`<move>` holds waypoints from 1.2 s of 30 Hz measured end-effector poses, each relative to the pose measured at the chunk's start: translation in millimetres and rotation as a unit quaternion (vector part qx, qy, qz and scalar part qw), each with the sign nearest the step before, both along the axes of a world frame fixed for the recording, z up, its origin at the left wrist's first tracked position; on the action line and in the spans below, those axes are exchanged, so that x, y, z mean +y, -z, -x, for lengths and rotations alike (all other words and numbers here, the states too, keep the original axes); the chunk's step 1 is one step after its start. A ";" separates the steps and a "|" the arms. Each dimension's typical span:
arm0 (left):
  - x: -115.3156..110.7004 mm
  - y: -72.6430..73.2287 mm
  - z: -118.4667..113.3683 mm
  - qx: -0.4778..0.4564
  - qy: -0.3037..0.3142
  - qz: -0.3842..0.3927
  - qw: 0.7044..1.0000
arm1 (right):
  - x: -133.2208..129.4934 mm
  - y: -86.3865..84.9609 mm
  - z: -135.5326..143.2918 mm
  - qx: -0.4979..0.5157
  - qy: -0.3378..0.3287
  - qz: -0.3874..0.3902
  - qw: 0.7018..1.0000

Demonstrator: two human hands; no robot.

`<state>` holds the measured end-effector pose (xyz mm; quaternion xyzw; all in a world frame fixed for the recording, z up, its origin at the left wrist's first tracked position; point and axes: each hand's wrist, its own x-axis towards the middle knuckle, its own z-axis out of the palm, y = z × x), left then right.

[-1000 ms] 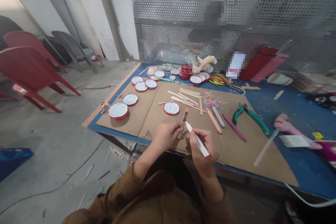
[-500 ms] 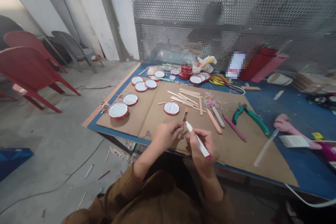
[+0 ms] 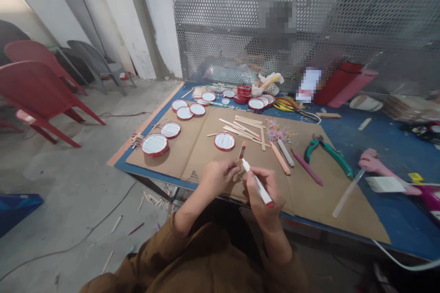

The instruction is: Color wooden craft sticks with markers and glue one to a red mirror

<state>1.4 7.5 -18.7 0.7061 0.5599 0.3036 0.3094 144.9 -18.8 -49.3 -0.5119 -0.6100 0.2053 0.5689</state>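
Note:
My left hand (image 3: 218, 176) pinches a wooden stick (image 3: 242, 150) that stands upright, with a dark reddish patch on its upper part. In my right hand (image 3: 266, 190) is a white marker (image 3: 257, 184) with a red end, its tip at the stick just below that patch. Beyond my hands a round red-rimmed lid (image 3: 224, 141) lies on the cardboard sheet (image 3: 201, 146). Several loose wooden sticks (image 3: 242, 129) lie behind it, beside a tangle of coloured bands (image 3: 277, 132).
Green-handled pliers (image 3: 332, 155), crayon-like rods (image 3: 307, 167) and a pink glue gun (image 3: 373, 160) lie to the right. More red-rimmed lids (image 3: 154, 144) are at the left and back. A perforated metal panel (image 3: 223, 23) rises behind the blue table (image 3: 395, 224).
The marker and my right hand have shifted very slightly left and up along the stick. My left hand and the stick look nearly still.

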 end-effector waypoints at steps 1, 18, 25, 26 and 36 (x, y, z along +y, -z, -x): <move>-0.1 -0.3 0.0 0.003 0.000 0.001 1.000 | 0.0 -0.3 0.2 0.002 0.007 -0.004 1.000; -1.0 -0.8 0.1 -0.001 0.003 -0.001 1.000 | -0.7 -1.8 0.5 0.009 0.004 -0.004 1.000; -0.9 -0.4 -0.1 0.009 0.002 0.007 1.000 | -1.9 0.2 0.6 0.021 0.004 0.015 1.000; -0.7 0.4 0.2 0.001 0.001 0.006 1.000 | -2.2 -0.5 1.5 0.028 0.009 0.011 1.000; 13.1 -1.6 -1.6 -0.013 -0.004 0.010 1.000 | 9.9 -36.5 -15.7 0.053 -0.018 -0.007 0.998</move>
